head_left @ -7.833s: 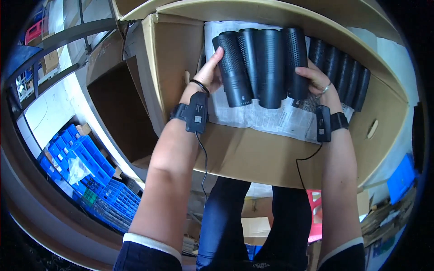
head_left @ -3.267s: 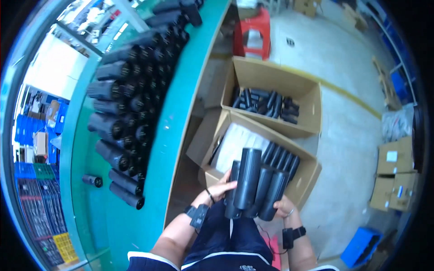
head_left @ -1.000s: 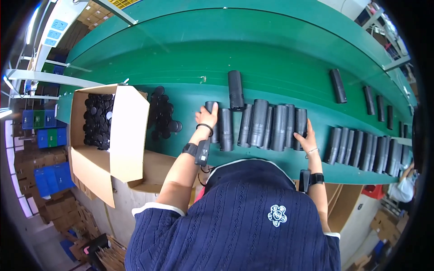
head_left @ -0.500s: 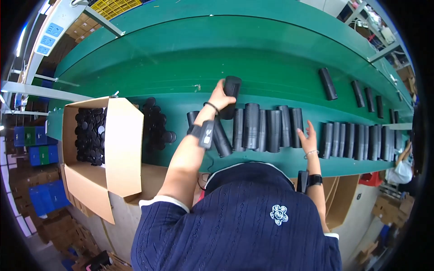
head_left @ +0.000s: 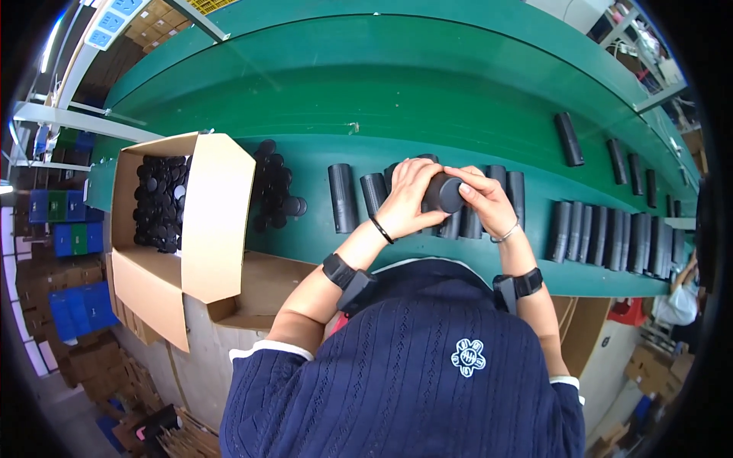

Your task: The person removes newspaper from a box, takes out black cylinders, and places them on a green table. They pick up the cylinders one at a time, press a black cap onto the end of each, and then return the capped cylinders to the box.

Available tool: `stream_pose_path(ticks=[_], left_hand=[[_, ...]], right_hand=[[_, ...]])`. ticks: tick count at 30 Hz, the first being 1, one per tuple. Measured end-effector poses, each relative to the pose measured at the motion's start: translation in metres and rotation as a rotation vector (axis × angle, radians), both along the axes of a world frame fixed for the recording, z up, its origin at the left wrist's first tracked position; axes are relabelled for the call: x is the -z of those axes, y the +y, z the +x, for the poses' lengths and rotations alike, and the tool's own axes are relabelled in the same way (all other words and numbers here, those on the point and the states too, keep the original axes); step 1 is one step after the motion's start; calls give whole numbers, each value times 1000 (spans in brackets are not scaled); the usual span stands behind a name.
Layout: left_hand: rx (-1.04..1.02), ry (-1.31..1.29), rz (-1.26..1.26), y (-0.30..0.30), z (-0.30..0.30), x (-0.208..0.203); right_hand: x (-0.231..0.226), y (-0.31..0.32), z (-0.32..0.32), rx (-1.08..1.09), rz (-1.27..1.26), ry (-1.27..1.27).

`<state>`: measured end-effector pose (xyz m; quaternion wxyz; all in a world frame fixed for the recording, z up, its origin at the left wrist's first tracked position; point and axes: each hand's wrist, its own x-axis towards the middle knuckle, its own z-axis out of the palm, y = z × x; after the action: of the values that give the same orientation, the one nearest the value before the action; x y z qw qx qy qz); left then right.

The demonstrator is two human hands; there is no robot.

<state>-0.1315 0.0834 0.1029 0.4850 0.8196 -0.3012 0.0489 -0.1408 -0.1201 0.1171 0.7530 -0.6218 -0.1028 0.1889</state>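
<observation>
A black cylindrical tube (head_left: pixel 443 195) is held between my two hands, its round flat end turned up toward me. Wrapped round its left side is my left hand (head_left: pixel 410 191), closed on it. My right hand (head_left: pixel 492 202) grips the end from the right, its thumb pressed at the rim; whether a separate cap sits there I cannot tell. Behind and below the hands stand several more black tubes, partly hidden. One tube (head_left: pixel 343 198) stands apart to the left, with another tube (head_left: pixel 373 194) beside it. Loose black discs (head_left: pixel 272 183) lie in a pile farther left.
An open cardboard box (head_left: pixel 217 214) holding many black discs stands at the left. A row of black tubes (head_left: pixel 599 237) lines the green bench (head_left: pixel 305 252) on the right. Several tubes, one of them (head_left: pixel 569 140), lie on the green strip (head_left: pixel 458 99) beyond.
My left hand has brought a tube down and right from the far side. My right hand, open before, has come left and closed on the same tube.
</observation>
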Motion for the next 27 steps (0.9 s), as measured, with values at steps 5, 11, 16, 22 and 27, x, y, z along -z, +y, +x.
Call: stream_pose_path(ticks=[5,11,16,22,27], left_hand=[[57,-134,81,0,-8,18],[55,55,-29,-4,-16,0],[138,544,-208,4,-12,-8],[93,145,-241,2,-21,-12],[124,30,-213,-10,-12,-11]], right_hand=[[15,-3,-15,22,-17,-62],[2,7,-17,70,7,0],[-4,17,-15,122,78,59],[-7,15,-15,80,46,-44],[-6,6,-17,121,130,-133]])
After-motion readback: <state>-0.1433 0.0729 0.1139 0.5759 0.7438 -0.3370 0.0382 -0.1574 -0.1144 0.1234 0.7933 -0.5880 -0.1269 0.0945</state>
